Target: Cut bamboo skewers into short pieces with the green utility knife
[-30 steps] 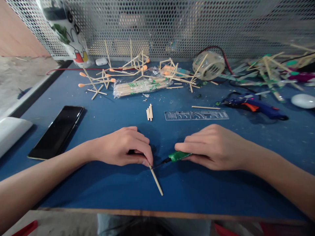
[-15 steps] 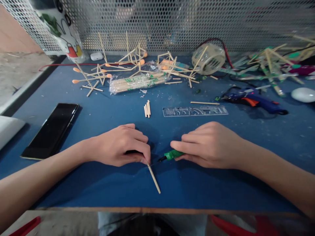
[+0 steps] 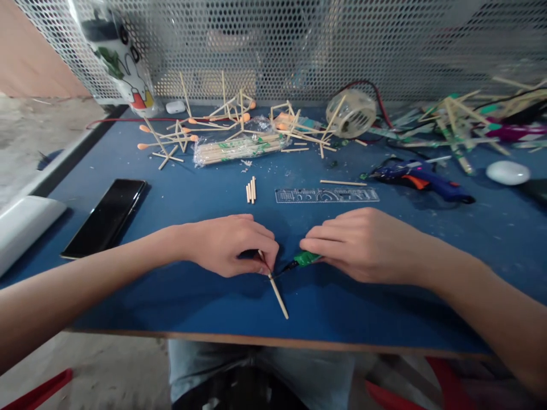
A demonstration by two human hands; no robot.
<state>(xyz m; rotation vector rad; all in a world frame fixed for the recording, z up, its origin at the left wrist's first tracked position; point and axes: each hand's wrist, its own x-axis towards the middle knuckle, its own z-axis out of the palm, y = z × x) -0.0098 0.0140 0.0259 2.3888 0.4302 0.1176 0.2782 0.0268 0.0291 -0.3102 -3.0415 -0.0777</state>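
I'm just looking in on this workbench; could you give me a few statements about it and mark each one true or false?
1. The left hand pinches a thin wooden stick. True.
2. The right hand holds the blue glue gun. False: it holds a green-handled knife; the glue gun lies on the table.
3. The clear ruler lies farther from the person than the hands do. True.
4. The phone lies to the right of both hands. False: the phone is on the left.
5. The bundle of sticks is in clear plastic wrapping. True.
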